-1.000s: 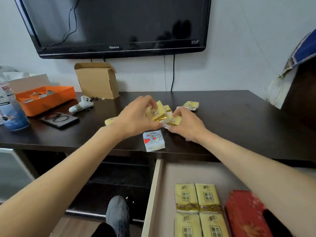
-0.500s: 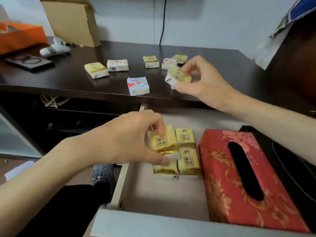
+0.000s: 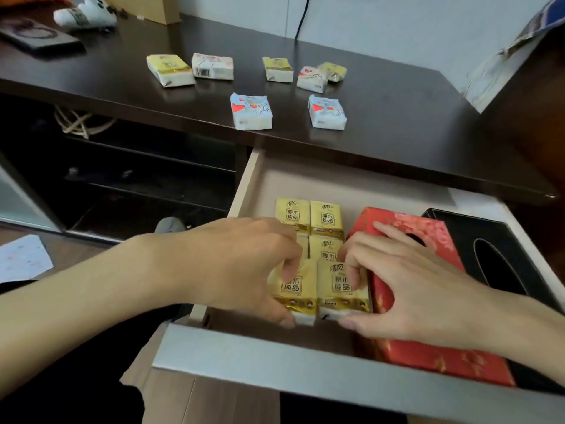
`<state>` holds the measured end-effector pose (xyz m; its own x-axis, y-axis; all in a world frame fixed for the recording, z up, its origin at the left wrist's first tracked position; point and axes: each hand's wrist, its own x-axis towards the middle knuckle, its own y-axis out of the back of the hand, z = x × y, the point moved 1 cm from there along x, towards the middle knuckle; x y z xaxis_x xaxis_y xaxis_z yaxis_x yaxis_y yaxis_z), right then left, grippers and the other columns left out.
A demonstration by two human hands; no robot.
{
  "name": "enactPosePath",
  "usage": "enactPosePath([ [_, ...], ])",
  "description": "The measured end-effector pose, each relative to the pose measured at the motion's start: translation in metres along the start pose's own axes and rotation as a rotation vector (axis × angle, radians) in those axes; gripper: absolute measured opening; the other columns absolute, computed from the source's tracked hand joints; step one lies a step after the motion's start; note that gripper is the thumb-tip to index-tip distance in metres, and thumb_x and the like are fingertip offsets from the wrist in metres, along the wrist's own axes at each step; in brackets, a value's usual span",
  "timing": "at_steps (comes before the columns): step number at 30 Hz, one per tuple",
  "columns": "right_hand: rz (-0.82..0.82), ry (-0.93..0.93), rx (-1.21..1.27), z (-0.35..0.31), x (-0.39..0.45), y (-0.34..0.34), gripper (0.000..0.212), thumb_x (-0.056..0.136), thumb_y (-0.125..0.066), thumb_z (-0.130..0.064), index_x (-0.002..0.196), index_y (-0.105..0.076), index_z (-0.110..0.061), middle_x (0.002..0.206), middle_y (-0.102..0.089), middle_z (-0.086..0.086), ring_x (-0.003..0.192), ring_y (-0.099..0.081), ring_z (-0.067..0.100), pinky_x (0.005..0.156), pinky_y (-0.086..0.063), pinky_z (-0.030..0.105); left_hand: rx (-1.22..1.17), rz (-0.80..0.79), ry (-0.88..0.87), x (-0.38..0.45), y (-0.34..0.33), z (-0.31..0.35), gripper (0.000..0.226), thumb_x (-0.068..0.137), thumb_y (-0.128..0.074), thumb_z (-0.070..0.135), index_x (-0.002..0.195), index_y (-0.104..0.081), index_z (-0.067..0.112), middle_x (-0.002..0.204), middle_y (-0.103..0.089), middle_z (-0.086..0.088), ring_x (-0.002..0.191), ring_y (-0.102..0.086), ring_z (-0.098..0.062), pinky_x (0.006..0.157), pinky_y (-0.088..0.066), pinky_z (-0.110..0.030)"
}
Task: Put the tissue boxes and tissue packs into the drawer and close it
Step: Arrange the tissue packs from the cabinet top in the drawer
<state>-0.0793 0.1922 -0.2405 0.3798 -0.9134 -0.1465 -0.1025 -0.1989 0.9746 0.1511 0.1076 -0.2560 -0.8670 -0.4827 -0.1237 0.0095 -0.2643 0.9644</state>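
Observation:
The drawer (image 3: 305,359) stands pulled open under the dark desk (image 3: 397,123). Inside it lie several yellow tissue packs (image 3: 308,215) in two columns, a red tissue box (image 3: 428,234) to their right and a black tissue box (image 3: 495,249) beyond that. My left hand (image 3: 238,264) grips a yellow pack (image 3: 295,289) at the front of the left column. My right hand (image 3: 406,283) holds another yellow pack (image 3: 341,286) beside it, against the red box. On the desk lie several more packs, yellow ones (image 3: 169,70) and white ones with red hearts (image 3: 251,111).
A white game controller (image 3: 85,15), a dark phone-like slab (image 3: 36,38) and a cardboard box (image 3: 153,7) sit at the desk's back left. A cable (image 3: 301,19) hangs down the wall. Open shelves (image 3: 137,166) with coiled cord lie left of the drawer.
Both hands have come down from the desk into the drawer, each carrying a yellow pack, and now press them side by side at the front of the yellow rows.

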Motion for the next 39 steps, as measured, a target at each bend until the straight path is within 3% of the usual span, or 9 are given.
enactPosePath([
  [3, -0.06, 0.012, 0.0, -0.006, 0.001, -0.001, 0.04, 0.076, -0.054, -0.081, 0.087, -0.041, -0.045, 0.107, -0.05, -0.028, 0.118, -0.03, -0.021, 0.115, 0.021, 0.016, 0.0, -0.031, -0.036, -0.004, 0.0, 0.001, 0.05, 0.068, -0.057, 0.079, 0.096, -0.053, 0.038, 0.106, -0.051, 0.02, 0.1, -0.044, -0.003, 0.075, -0.045, -0.024],
  [6, -0.095, 0.025, -0.046, -0.012, 0.004, -0.004, 0.039, 0.079, -0.049, -0.081, 0.088, -0.044, -0.043, 0.1, -0.046, -0.027, 0.109, -0.044, -0.009, 0.123, 0.013, 0.034, 0.03, -0.059, -0.051, -0.004, -0.001, 0.003, 0.049, 0.072, -0.059, 0.076, 0.098, -0.055, 0.034, 0.105, -0.051, 0.019, 0.1, -0.045, -0.006, 0.079, -0.047, -0.028],
  [10, -0.092, 0.034, -0.08, -0.019, 0.01, -0.005, 0.039, 0.078, -0.052, -0.078, 0.089, -0.046, -0.041, 0.098, -0.044, -0.023, 0.101, -0.041, -0.006, 0.125, 0.002, 0.038, 0.119, -0.016, -0.088, -0.001, -0.008, 0.006, 0.048, 0.076, -0.058, 0.072, 0.099, -0.056, 0.031, 0.107, -0.052, 0.012, 0.103, -0.047, -0.011, 0.085, -0.042, -0.031],
  [20, -0.096, 0.062, -0.1, -0.022, 0.009, -0.009, 0.051, 0.078, -0.045, -0.085, 0.101, -0.057, -0.04, 0.104, -0.045, -0.024, 0.1, -0.036, -0.005, 0.121, 0.002, 0.026, 0.193, 0.012, -0.134, -0.003, -0.021, 0.006, 0.055, 0.08, -0.044, 0.077, 0.102, -0.057, 0.029, 0.108, -0.052, 0.01, 0.102, -0.051, -0.013, 0.086, -0.046, -0.036],
  [25, 0.002, 0.041, -0.069, -0.014, 0.01, -0.004, 0.048, 0.085, -0.041, -0.078, 0.105, -0.061, -0.039, 0.11, -0.049, -0.024, 0.102, -0.041, 0.0, 0.094, -0.034, 0.023, 0.1, 0.069, -0.154, -0.002, -0.014, 0.0, 0.034, 0.086, -0.051, 0.065, 0.101, -0.057, 0.035, 0.106, -0.047, 0.015, 0.1, -0.047, -0.007, 0.072, -0.046, -0.03],
  [30, -0.051, -0.025, -0.232, -0.009, 0.023, 0.003, 0.093, 0.068, -0.049, -0.086, 0.141, -0.049, -0.029, 0.136, -0.052, -0.014, 0.123, -0.046, 0.009, 0.105, -0.027, 0.024, 0.134, 0.092, -0.116, 0.007, -0.009, -0.02, 0.074, 0.069, -0.047, 0.077, 0.127, -0.054, 0.032, 0.131, -0.047, 0.013, 0.117, -0.047, -0.008, 0.088, -0.051, -0.032],
  [33, -0.123, 0.001, -0.329, -0.016, 0.037, 0.0, 0.08, 0.062, -0.062, -0.084, 0.115, -0.058, -0.025, 0.108, -0.062, -0.013, 0.098, -0.052, 0.012, 0.093, -0.016, 0.019, 0.228, -0.047, -0.056, 0.016, -0.02, -0.021, 0.091, 0.059, -0.044, 0.084, 0.129, -0.051, 0.026, 0.134, -0.048, 0.008, 0.122, -0.047, -0.014, 0.095, -0.049, -0.04],
  [35, -0.153, 0.034, -0.431, -0.024, 0.044, -0.005, 0.071, 0.063, -0.068, -0.079, 0.106, -0.063, -0.023, 0.103, -0.066, -0.007, 0.1, -0.061, 0.018, 0.105, -0.031, 0.031, 0.25, -0.087, -0.07, 0.02, -0.027, -0.02, 0.084, 0.061, -0.05, 0.083, 0.124, -0.053, 0.027, 0.127, -0.051, 0.008, 0.116, -0.049, -0.014, 0.093, -0.048, -0.039],
  [39, -0.12, 0.019, -0.493, -0.032, 0.046, -0.009, 0.056, 0.068, -0.077, -0.066, 0.099, -0.066, -0.02, 0.098, -0.07, 0.002, 0.096, -0.066, 0.03, 0.073, -0.044, 0.037, 0.232, -0.053, -0.086, 0.021, -0.031, -0.019, 0.079, 0.064, -0.047, 0.083, 0.121, -0.054, 0.029, 0.124, -0.052, 0.007, 0.113, -0.05, -0.015, 0.092, -0.049, -0.039],
])
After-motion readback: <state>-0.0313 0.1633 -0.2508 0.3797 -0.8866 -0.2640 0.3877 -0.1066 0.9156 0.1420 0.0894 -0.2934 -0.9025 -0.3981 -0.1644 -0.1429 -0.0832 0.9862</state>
